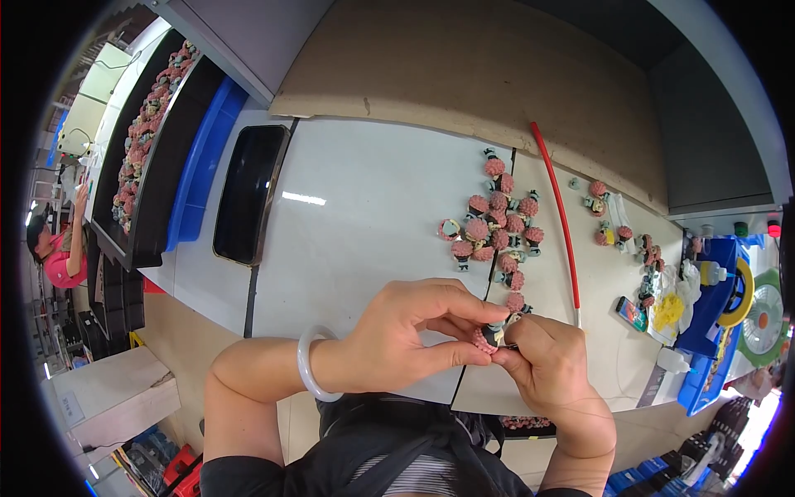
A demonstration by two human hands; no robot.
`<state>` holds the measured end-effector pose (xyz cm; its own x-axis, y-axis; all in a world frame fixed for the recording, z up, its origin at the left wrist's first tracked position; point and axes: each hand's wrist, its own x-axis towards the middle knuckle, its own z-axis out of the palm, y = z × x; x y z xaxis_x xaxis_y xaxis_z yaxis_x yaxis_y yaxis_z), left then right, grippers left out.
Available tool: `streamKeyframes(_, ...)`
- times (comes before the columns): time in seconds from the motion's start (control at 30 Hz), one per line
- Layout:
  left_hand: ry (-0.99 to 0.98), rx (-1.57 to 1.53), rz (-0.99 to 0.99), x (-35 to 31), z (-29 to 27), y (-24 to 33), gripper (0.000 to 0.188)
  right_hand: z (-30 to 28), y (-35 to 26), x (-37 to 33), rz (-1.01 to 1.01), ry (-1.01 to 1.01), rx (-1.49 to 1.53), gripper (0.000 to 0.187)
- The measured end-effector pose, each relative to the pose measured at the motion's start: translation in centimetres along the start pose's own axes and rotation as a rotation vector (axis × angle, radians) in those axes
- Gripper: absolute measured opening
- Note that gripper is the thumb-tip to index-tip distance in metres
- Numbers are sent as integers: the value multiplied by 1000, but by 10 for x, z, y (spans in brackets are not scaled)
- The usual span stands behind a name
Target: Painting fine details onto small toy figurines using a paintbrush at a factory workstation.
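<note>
Above the near edge of the white table, my left hand point(402, 335) pinches a small figurine point(489, 338) with a pink bumpy part and a dark part between thumb and fingers. My right hand point(548, 358) is closed right beside it, its thumb and forefinger pressed together at the figurine. A thin dark bit shows at those fingertips, too small to name. Just beyond my hands lies a loose cluster of similar pink figurines point(498, 217) with dark and grey-green parts.
A red stick point(556, 199) lies right of the cluster, with several more figurines point(598, 199) beyond it. A black phone point(251, 195) and a black tray point(157, 157) of pink pieces are at left. A blue bin point(704, 364) and green fan point(760, 319) stand right. A co-worker point(62, 248) sits far left.
</note>
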<state>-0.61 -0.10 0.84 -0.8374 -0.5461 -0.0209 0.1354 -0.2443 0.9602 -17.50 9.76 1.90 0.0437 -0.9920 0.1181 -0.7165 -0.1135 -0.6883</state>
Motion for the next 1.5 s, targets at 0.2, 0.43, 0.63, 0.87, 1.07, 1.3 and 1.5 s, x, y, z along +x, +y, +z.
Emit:
streamKeyframes(0.2,0,13,17,1,0,0,39,1,0,0,14,-21,0,25)
streamKeyframes(0.43,-6,20,-28,1,0,1,39,0,-1,2,15,-37,10,23)
streamKeyframes(0.63,-34,1,-88,2,-1,1,37,-4,2,3,20,-138,105,22)
streamKeyframes(0.87,-36,52,-91,3,-1,1,36,-8,4,6,116,-258,260,22)
streamKeyframes(1.07,-28,36,-63,3,0,-3,35,-12,6,10,134,-303,275,20)
streamKeyframes(1.3,21,11,-90,1,0,-5,34,-31,16,7,334,-2,12,23)
streamKeyframes(1.5,-1,-59,-76,2,1,-9,33,-37,53,-3,494,-43,-511,25)
